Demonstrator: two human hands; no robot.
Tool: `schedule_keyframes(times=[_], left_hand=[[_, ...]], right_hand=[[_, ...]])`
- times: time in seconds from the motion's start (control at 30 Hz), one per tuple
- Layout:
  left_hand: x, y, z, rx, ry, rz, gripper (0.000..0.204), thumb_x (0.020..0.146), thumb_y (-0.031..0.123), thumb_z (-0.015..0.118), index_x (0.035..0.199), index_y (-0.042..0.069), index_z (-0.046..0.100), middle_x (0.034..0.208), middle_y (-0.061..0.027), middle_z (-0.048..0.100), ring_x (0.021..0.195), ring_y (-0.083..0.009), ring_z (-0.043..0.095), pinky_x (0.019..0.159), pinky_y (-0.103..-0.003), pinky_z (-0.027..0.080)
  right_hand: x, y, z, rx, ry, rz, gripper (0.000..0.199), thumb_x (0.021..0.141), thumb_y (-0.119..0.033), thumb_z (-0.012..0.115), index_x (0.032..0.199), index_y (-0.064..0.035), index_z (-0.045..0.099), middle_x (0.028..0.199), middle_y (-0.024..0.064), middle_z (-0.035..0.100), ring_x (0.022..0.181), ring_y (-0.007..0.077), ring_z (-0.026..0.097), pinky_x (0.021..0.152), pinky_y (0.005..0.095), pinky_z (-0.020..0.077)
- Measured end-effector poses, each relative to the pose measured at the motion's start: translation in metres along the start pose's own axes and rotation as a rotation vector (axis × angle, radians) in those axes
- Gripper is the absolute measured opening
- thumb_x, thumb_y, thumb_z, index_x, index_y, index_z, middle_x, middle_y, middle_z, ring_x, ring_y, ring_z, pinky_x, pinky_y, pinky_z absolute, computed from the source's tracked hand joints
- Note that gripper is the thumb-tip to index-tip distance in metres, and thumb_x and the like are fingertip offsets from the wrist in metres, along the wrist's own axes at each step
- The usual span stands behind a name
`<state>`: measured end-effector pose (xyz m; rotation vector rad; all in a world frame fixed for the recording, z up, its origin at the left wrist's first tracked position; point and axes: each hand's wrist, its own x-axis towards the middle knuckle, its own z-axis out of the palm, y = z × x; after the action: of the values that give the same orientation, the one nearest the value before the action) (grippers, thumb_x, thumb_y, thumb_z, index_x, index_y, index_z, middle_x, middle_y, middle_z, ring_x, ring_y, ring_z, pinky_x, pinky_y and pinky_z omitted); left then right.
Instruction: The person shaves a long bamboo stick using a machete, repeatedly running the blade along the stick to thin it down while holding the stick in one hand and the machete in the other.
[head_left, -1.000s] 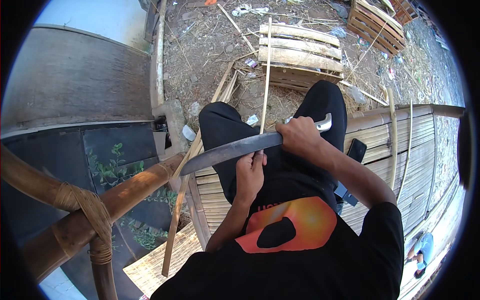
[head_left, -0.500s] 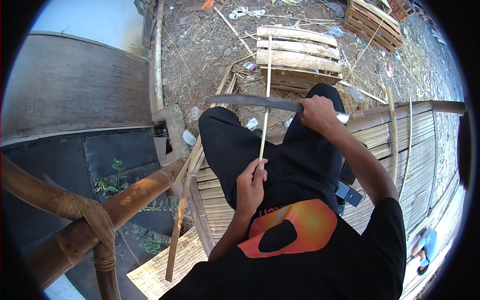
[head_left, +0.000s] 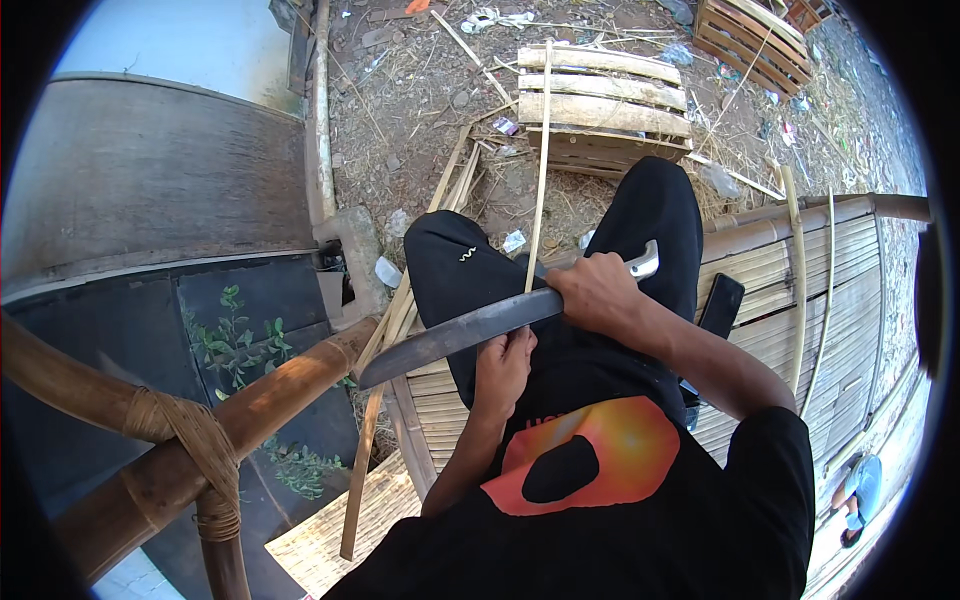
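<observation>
In front of my lap, my left hand (head_left: 503, 375) is closed round the near end of a long pale bamboo strip (head_left: 542, 180), which points away from me between my knees. My right hand (head_left: 598, 290) grips a machete (head_left: 450, 335) with a broad dark blade and a pale handle end. The blade lies across the strip just beyond my left fingers, its tip out to the left over my knee. It hides part of the strip and the tips of my left fingers. Whether the edge touches the strip I cannot tell.
A slatted wooden crate (head_left: 600, 105) stands ahead, another crate (head_left: 752, 45) farther right. Loose bamboo strips (head_left: 455, 185) lean by my left knee. A lashed bamboo rail (head_left: 240, 410) runs on the left. A phone (head_left: 722, 303) lies on the slatted bench (head_left: 830, 300); another person (head_left: 858, 490) is far right.
My right hand has drawn the machete toward me along the strip, from beyond my knees to just ahead of my left hand. The left hand keeps its hold.
</observation>
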<state>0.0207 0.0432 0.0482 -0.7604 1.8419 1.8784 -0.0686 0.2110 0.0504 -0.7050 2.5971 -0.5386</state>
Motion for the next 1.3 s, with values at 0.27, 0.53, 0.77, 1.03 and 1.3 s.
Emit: schedule_keyframes(times=[0.27,0.53,0.77,1.03,1.3], left_hand=[[-0.019,0.009,-0.002,-0.093,-0.129,-0.046,0.023,0.104,0.023,0.047,0.106,0.004,0.06,0.064,0.0068,0.039,0.047,0.0016,0.027,0.039,-0.018,0.02],[-0.008,0.01,0.005,-0.187,-0.158,-0.115,0.024,0.104,0.026,0.047,0.101,0.005,0.057,0.062,0.0075,0.036,0.044,0.0014,0.025,0.038,-0.018,0.018],[-0.011,0.014,-0.003,-0.159,-0.145,-0.077,0.024,0.105,0.027,0.044,0.095,0.006,0.053,0.062,0.0075,0.031,0.044,0.0007,0.023,0.037,-0.02,0.014],[-0.016,0.015,0.001,-0.188,-0.19,-0.08,0.025,0.105,0.028,0.044,0.096,0.006,0.052,0.061,0.0075,0.031,0.044,0.0007,0.023,0.037,-0.02,0.014],[-0.017,0.013,0.0,-0.162,-0.177,-0.066,0.027,0.105,0.03,0.045,0.094,0.007,0.051,0.059,0.0081,0.029,0.043,0.0006,0.022,0.037,-0.019,0.013]], right_hand=[[0.02,0.066,0.002,-0.092,0.132,0.235,0.014,0.074,-0.021,0.066,0.081,-0.0087,0.068,0.071,0.0173,0.067,0.068,0.0365,0.067,0.062,0.0473,0.0533],[-0.013,0.005,0.01,0.018,0.022,0.064,0.015,0.076,-0.019,0.063,0.086,-0.0096,0.067,0.073,0.0164,0.069,0.071,0.0355,0.069,0.064,0.0466,0.0543],[0.002,0.015,0.013,0.022,0.062,0.067,0.015,0.075,-0.02,0.061,0.085,-0.0101,0.067,0.071,0.0156,0.068,0.069,0.0358,0.069,0.063,0.0473,0.0536],[0.014,0.052,0.004,-0.042,0.173,0.17,0.019,0.073,-0.025,0.069,0.085,-0.0093,0.066,0.067,0.0162,0.066,0.065,0.0367,0.067,0.062,0.0473,0.0532],[0.007,0.027,0.009,-0.021,0.045,0.097,0.018,0.073,-0.024,0.066,0.087,-0.0133,0.067,0.07,0.0155,0.067,0.068,0.037,0.068,0.063,0.0487,0.0524]])
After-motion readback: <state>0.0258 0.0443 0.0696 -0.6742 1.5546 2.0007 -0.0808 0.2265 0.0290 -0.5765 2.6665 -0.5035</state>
